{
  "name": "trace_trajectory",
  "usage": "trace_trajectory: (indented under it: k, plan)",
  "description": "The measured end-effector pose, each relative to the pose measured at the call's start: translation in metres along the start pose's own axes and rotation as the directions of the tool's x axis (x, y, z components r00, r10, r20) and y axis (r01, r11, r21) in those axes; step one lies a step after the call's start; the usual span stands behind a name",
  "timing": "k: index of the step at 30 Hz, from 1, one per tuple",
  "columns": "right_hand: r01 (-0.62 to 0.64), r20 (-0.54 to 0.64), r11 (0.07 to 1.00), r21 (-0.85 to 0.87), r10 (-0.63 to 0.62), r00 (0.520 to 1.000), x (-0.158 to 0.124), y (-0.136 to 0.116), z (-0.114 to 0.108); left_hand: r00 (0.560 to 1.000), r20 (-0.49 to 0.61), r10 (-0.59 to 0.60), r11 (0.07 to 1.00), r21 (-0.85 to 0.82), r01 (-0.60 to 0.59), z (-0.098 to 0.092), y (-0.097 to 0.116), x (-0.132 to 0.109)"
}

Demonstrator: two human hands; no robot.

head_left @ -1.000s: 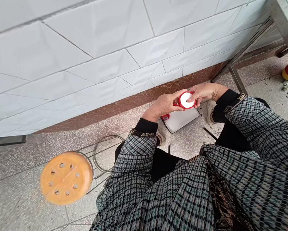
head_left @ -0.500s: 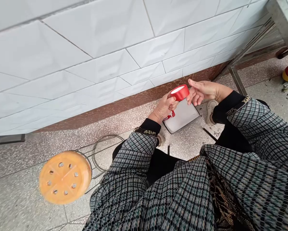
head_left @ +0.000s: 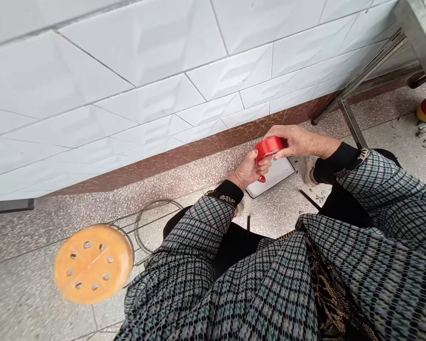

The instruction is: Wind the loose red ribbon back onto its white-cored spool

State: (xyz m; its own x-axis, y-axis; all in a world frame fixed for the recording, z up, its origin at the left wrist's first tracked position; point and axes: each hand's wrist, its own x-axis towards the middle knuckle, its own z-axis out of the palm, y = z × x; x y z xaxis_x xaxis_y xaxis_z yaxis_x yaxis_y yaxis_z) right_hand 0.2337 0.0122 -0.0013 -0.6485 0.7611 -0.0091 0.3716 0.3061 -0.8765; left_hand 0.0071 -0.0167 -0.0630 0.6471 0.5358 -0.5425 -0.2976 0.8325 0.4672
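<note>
Right of centre, a glossy red round-headed tool (head_left: 268, 146) slants steeply, handle (head_left: 262, 179) down-left, between the left hand (head_left: 250, 169), clamped round it, and the right hand (head_left: 294, 141), gripping the head (head_left: 272, 143).

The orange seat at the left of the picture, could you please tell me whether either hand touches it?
No, the left hand and right hand are both on the red object, well apart from the orange seat.

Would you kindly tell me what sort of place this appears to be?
Probably a plain indoor room, perhaps a workroom or kitchen, judging by the white tiled wall, speckled floor and round orange stool.
</note>
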Motion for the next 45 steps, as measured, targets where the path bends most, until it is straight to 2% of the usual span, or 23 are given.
trace_trajectory:
  k: [7,13,17,20,24,26,31,34,40,45]
  plan:
    - [-0.09,-0.144,0.992,0.091,0.103,0.984,0.0,-0.013,0.014,0.999,-0.023,-0.045,0.998,-0.051,0.044,0.0,-0.003,0.003]
    - [-0.162,-0.084,0.982,0.097,0.17,0.982,0.001,-0.015,-0.001,0.999,-0.038,-0.039,0.999,0.03,0.04,-0.006,0.001,0.005]
    - [-0.194,-0.043,0.98,0.045,0.196,0.98,-0.002,-0.008,-0.016,0.993,-0.026,0.112,0.981,0.163,-0.107,-0.015,0.018,0.0]
    - [-0.176,-0.018,0.984,-0.022,0.175,0.984,-0.004,-0.003,-0.019,0.971,-0.002,0.24,0.95,0.206,-0.235,-0.018,0.03,-0.003]
    - [-0.104,0.003,0.99,-0.094,0.105,0.994,-0.004,0.001,-0.016,0.934,-0.087,0.346,0.914,0.258,-0.314,-0.012,0.036,-0.003]
    - [-0.079,0.006,0.99,-0.113,0.08,0.997,-0.004,0.004,-0.014,0.936,-0.118,0.331,0.923,0.246,-0.295,-0.008,0.037,-0.004]
    - [-0.067,-0.023,0.99,-0.124,0.065,0.998,-0.003,0.006,-0.013,0.978,-0.089,0.19,0.968,0.181,-0.171,-0.002,0.04,-0.009]
    - [-0.065,-0.053,0.989,-0.131,0.058,0.997,-0.003,0.003,-0.014,0.988,-0.095,0.121,0.978,0.18,-0.103,-0.001,0.042,-0.012]
    - [-0.083,-0.08,0.987,-0.14,0.073,0.994,-0.003,0.002,-0.014,0.971,-0.155,0.183,0.975,0.156,-0.159,0.007,0.049,-0.016]
    - [-0.112,-0.052,0.98,-0.162,0.105,0.993,0.0,0.006,-0.011,0.95,-0.184,0.252,0.962,0.154,-0.225,0.013,0.058,-0.022]
